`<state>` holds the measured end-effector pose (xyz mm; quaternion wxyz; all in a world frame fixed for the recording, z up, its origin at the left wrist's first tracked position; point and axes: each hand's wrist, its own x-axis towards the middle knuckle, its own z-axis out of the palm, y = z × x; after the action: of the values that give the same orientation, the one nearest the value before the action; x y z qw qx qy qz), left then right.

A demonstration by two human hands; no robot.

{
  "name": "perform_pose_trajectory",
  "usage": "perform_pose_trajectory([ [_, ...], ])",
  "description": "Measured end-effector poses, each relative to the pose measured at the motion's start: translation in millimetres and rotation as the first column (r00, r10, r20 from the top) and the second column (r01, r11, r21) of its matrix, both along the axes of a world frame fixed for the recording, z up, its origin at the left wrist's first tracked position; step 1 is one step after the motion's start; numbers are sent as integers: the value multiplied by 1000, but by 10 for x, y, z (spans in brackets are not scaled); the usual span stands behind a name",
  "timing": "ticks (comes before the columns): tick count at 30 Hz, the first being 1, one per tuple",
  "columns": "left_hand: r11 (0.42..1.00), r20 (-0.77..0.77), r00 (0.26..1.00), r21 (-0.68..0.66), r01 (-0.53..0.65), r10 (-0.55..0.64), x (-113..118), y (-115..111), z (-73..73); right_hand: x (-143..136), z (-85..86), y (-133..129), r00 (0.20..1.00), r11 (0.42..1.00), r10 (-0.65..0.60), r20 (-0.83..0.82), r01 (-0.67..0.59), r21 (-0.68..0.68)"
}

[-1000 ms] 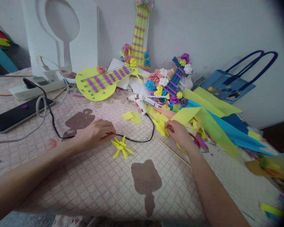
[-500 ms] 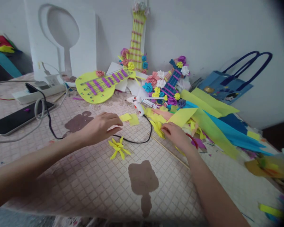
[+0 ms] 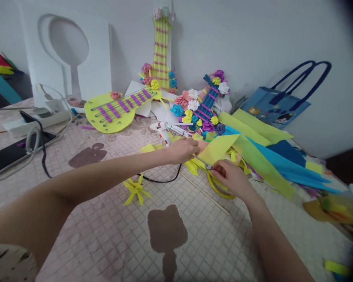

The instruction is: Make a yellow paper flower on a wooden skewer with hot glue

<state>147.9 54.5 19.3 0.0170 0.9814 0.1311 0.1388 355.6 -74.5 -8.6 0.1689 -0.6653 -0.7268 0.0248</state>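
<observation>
My left hand (image 3: 184, 150) reaches over the yellow paper pieces, its fingers closed at the tip of a thin metal tool (image 3: 204, 162); whether it also pinches paper is too small to make out. My right hand (image 3: 228, 172) is closed on the other end of that tool, which looks like scissors. Beneath my right hand lies a yellow loop (image 3: 219, 188). A yellow paper flower (image 3: 137, 190) rests on the tablecloth (image 3: 111, 223) to the left. The white glue gun (image 3: 164, 135) lies just behind my left hand.
Behind stand a yellow paper guitar (image 3: 111, 113), a blue flowered one (image 3: 207, 103) and a blue bag (image 3: 273, 105). Yellow and blue paper sheets (image 3: 261, 164) spread rightward. A thin stick (image 3: 206, 194), a black cable (image 3: 164, 181), a phone (image 3: 14, 152) and a power strip (image 3: 35, 123) lie about.
My left hand has moved right, to beside my right hand. My right hand has shifted slightly right and down and now holds the metal tool. The view has shifted a little.
</observation>
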Motion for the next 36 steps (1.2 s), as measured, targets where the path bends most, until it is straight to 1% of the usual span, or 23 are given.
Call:
perform_pose_trajectory([
  [3,1000,-15,1000,-7,11,-11,86,53,-70,-67,18,5,997,1000,-1,-78,3,29],
  [7,999,-45,999,-33,12,-14,125,96,-128,-168,37,58,990,998,6,-142,3,62],
  [11,999,-61,998,-53,9,-13,127,112,-128,-249,13,142,980,998,26,-200,-13,67],
  [15,999,-61,998,-43,14,-17,121,104,-107,-306,-11,246,965,998,58,-258,-49,42],
  [17,1000,-62,998,-26,14,-15,130,90,-116,-323,-17,279,971,998,62,-233,-55,40],
  [22,1000,-62,998,-5,17,-17,153,65,-180,-354,-39,262,991,992,96,-97,-87,88],
  [26,999,-22,999,-28,27,-27,99,94,-189,-373,-76,243,994,989,108,3,-108,105],
  [29,998,6,999,-45,35,-34,41,132,-182,-381,-96,255,995,989,103,15,-104,107],
  [31,998,29,999,-54,37,-36,18,154,-182,-382,-94,264,994,988,102,-25,-98,123],
  [33,997,60,998,-61,40,-37,8,167,-182,-375,-82,267,991,986,96,-98,-81,146],
  [36,995,155,985,-60,86,-76,0,160,-173,-332,-66,260,966,983,35,-257,12,181],
])
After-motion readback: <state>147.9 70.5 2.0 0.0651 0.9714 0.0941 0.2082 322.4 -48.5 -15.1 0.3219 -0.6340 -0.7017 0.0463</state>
